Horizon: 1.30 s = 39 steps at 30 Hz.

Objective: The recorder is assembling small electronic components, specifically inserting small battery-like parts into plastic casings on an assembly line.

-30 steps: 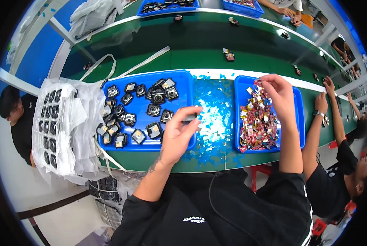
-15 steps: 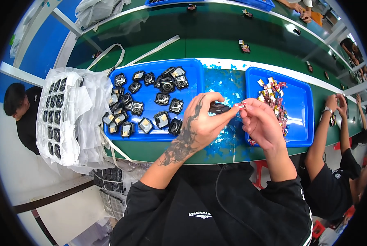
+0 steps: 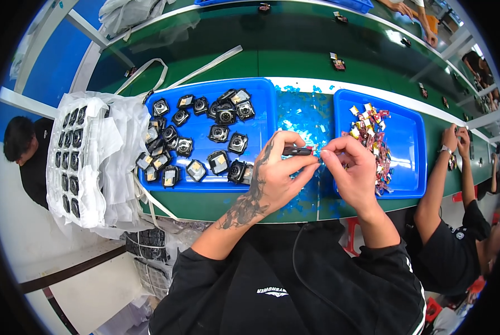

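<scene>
Between the thumb and fingers of my left hand (image 3: 272, 181) is a black watch-like housing (image 3: 296, 151), seen nearly edge-on, with a bit of red at its right end. My right hand (image 3: 353, 172) is at that end, thumb and forefinger pinched together; whatever lies between those fingertips is too small to make out. To the left, a blue tray (image 3: 200, 95) holds many black housings (image 3: 218, 133), some lying with a round metallic face up. On the right, another blue tray (image 3: 411, 151) contains a pile of small red, white and gold circuit parts (image 3: 368, 125).
Blue film scraps (image 3: 300, 114) litter the green bench between the trays. Stacked white plastic trays (image 3: 74, 159) stand at the left. Parts lie along the green conveyor (image 3: 294, 47) beyond. One co-worker (image 3: 24, 151) is at far left, another (image 3: 445, 229) to the right.
My left hand has tilted the housing more edge-on. The right hand's fingers have closed in against its end, and the red-and-white piece there now shows only slightly.
</scene>
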### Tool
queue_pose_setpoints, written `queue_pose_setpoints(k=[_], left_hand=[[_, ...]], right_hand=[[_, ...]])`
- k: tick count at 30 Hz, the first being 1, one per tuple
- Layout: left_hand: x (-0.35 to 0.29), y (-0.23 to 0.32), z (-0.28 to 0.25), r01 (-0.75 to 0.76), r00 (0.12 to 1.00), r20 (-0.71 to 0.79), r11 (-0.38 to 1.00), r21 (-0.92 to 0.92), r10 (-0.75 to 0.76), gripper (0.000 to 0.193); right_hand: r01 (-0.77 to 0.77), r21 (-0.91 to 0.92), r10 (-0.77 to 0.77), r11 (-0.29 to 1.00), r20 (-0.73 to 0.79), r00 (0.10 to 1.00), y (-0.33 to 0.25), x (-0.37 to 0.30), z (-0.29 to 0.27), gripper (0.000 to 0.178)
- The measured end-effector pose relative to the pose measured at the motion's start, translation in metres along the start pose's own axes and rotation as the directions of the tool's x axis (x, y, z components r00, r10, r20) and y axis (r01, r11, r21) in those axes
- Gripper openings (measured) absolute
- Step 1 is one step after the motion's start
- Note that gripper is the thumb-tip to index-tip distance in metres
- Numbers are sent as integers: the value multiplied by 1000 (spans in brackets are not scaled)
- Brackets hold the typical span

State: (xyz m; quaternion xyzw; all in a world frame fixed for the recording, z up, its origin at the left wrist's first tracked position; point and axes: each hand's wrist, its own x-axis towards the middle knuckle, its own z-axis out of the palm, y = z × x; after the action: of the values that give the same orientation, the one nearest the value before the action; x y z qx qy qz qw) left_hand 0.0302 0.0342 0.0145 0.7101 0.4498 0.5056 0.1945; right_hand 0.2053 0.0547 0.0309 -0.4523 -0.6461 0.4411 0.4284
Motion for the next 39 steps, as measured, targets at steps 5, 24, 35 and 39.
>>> queue_pose_setpoints(k=[5, 24, 35, 39], left_hand=[[-2, 7, 2, 179, 984, 1, 977, -115, -180, 13], [-9, -5, 0, 315, 948, 18, 931, -185, -317, 10], [-8, -4, -3, 445, 895, 76, 859, -252, -441, 10], [-11, -4, 0, 425, 904, 68, 864, -269, -423, 11]], right_hand=[[-4, 20, 5, 1000, -39, 999, -1, 0, 4, 7], [422, -453, -392, 786, 163, 906, -2, -2, 8, 12], [-184, 104, 177, 977, 77, 981, 8, 1, 5, 8], [-174, 124, 158, 977, 130, 979, 17, 3, 2, 11]])
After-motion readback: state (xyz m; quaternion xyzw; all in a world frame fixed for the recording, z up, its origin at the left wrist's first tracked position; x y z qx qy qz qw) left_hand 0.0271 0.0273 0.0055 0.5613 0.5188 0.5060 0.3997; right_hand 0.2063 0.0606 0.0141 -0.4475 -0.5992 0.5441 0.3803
